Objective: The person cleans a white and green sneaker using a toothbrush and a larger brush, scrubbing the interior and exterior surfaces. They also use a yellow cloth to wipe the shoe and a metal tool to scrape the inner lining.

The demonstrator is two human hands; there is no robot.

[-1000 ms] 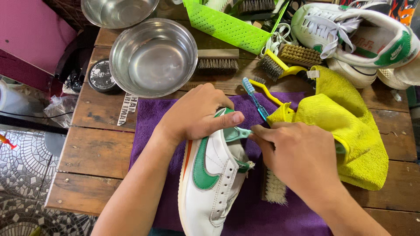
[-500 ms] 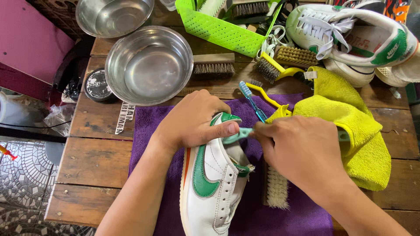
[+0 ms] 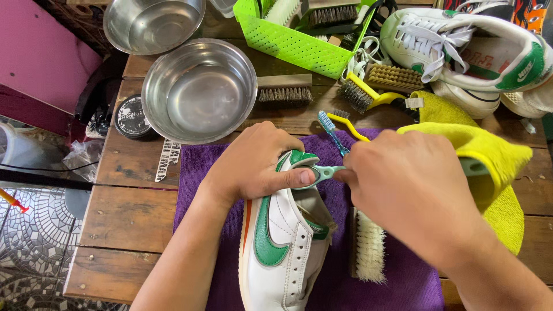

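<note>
At the far left of the wooden desk point(image 3: 132, 207) sits a small round black tin point(image 3: 132, 117), just beside a large steel bowl point(image 3: 199, 89); a second steel bowl point(image 3: 151, 23) stands behind it at the desk's edge. A purple cloth point(image 3: 196, 173) covers the middle of the desk, and on it lies a white sneaker with a green swoosh point(image 3: 285, 247), heel end pointing away from the person. The left hand point(image 3: 256, 161) is clamped over the heel, thumb pressed against the green heel tab. Just right of it, the right hand point(image 3: 412, 190) is closed around a small teal-handled tool point(image 3: 325, 171) whose tip meets the heel under the left thumb. A pale-bristled brush point(image 3: 368, 247) lies on the cloth beside the sneaker. Farther back are a green basket point(image 3: 294, 43), a wooden brush point(image 3: 284, 88) and a blue-and-yellow toothbrush point(image 3: 334, 128). At the right lie a yellow cloth point(image 3: 495, 161) and another white sneaker point(image 3: 466, 46).
</note>
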